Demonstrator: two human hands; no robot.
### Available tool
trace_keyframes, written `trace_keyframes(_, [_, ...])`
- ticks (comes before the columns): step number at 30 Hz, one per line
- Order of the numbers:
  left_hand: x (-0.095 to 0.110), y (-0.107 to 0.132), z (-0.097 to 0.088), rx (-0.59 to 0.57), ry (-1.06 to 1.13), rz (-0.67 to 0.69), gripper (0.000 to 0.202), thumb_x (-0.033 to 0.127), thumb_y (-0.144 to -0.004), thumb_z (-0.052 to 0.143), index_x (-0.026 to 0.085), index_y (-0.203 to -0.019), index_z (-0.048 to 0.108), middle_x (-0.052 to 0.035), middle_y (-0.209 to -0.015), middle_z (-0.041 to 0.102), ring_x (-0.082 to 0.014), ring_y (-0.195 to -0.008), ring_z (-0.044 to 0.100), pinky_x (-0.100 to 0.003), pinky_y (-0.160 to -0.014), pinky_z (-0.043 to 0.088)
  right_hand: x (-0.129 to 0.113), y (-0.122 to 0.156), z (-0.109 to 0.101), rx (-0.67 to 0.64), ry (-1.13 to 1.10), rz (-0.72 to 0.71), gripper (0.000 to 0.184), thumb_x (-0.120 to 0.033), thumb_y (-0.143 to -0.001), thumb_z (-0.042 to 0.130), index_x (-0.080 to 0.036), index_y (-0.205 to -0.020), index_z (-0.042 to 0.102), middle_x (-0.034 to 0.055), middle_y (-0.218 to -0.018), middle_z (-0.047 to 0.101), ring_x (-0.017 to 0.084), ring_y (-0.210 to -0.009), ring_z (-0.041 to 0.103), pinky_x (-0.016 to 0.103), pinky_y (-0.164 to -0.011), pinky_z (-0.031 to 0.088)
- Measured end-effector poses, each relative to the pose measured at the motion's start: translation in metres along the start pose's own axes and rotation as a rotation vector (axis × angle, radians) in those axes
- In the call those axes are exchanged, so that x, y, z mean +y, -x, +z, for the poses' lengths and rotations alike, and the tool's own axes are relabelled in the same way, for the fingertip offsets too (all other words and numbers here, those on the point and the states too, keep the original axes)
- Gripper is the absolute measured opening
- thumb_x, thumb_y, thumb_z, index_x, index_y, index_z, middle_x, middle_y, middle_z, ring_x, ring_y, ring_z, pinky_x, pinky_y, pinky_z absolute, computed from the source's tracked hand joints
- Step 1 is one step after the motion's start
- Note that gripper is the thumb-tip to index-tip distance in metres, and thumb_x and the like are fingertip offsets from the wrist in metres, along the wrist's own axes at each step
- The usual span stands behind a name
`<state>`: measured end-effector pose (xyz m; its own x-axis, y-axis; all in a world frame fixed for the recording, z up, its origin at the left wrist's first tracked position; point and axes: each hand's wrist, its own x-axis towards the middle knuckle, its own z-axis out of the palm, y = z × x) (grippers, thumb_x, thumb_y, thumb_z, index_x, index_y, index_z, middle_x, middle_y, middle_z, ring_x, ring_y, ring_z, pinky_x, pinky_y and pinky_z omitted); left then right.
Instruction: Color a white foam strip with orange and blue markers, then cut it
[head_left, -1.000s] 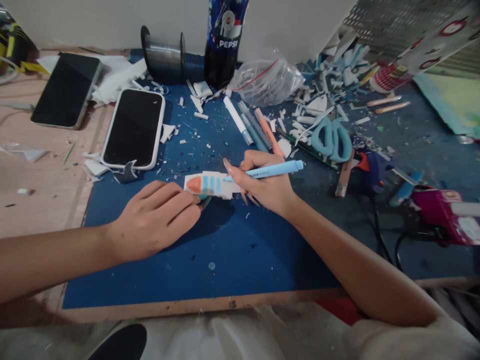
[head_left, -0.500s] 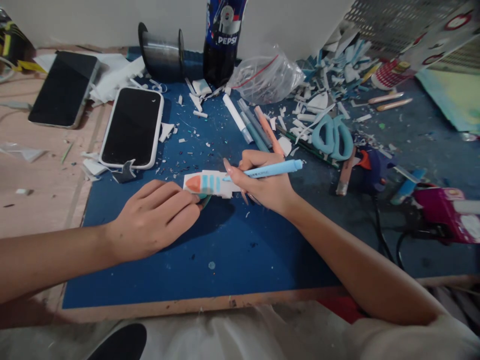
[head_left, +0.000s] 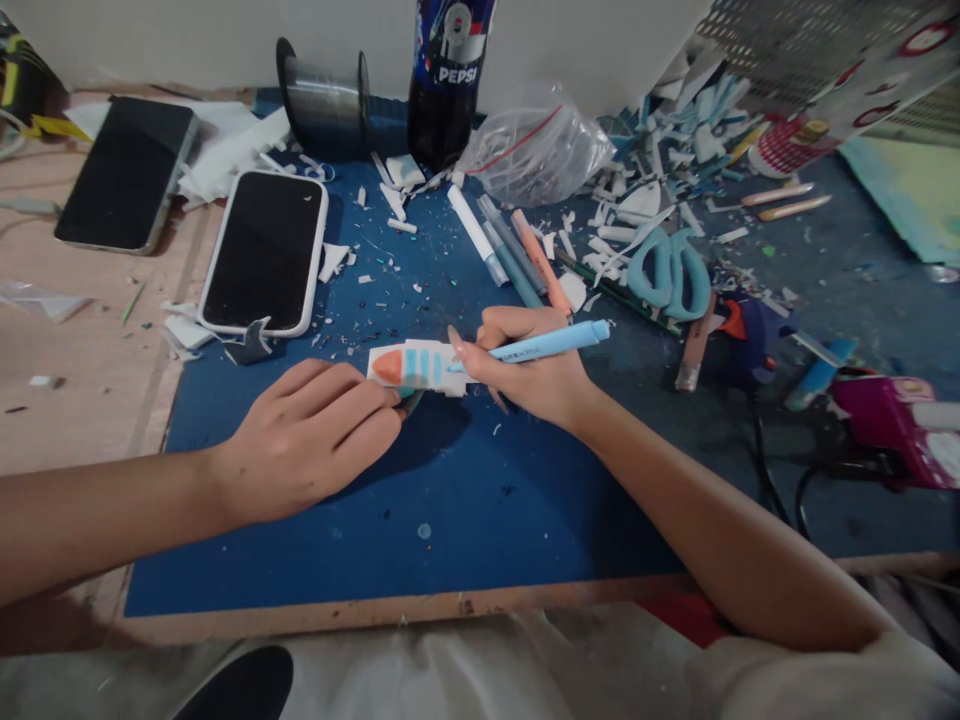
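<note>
A small white rocket-shaped cut-out (head_left: 416, 367) with an orange nose and light blue stripes lies on the blue cutting mat (head_left: 465, 500). My left hand (head_left: 311, 435) rests on the mat with its fingertips pressing the cut-out's lower left edge. My right hand (head_left: 529, 365) grips a light blue marker (head_left: 551, 341), whose tip touches the cut-out's right part. Part of the cut-out is hidden under my right fingers.
Two phones (head_left: 266, 250) (head_left: 124, 172) lie at the left. A Pepsi bottle (head_left: 450, 70), a wire spool (head_left: 322, 95) and a plastic bag (head_left: 536, 150) stand behind. Several markers (head_left: 510, 250), teal scissors (head_left: 667, 275), a glue gun (head_left: 739, 330) and paper scraps clutter the right.
My right hand with the marker has shifted slightly left along the cut-out. My left hand stays put.
</note>
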<state>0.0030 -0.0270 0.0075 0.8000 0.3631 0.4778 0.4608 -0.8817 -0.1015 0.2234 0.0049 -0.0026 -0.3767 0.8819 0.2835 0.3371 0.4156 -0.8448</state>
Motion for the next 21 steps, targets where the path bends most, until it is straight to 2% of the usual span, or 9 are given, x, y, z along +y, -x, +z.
trace_keyframes(14, [0.0001, 0.0002, 0.0018, 0.004, -0.025, -0.018, 0.024, 0.017, -0.074, 0.066, 0.018, -0.067, 0.043, 0.0022, -0.068, 0.061, -0.0127, -0.061, 0.056, -0.026, -0.053, 0.040, -0.0007, 0.0008, -0.0012, -0.048, -0.009, -0.029, 0.040, -0.016, -0.076, 0.055, -0.019, -0.048, 0.026, -0.0069, -0.046, 0.025, 0.005, -0.043, 0.024, 0.024, -0.040, 0.020])
trace_keyframes(21, [-0.0001, 0.0005, 0.0016, 0.003, -0.006, -0.026, 0.023, 0.015, -0.072, 0.067, 0.018, -0.068, 0.044, 0.0010, -0.070, 0.062, -0.0142, -0.062, 0.058, -0.028, -0.052, 0.041, 0.0001, 0.0010, -0.0008, -0.055, -0.033, -0.032, 0.040, -0.015, -0.075, 0.058, -0.018, -0.048, 0.028, -0.0072, -0.045, 0.027, 0.004, -0.042, 0.025, 0.023, -0.039, 0.020])
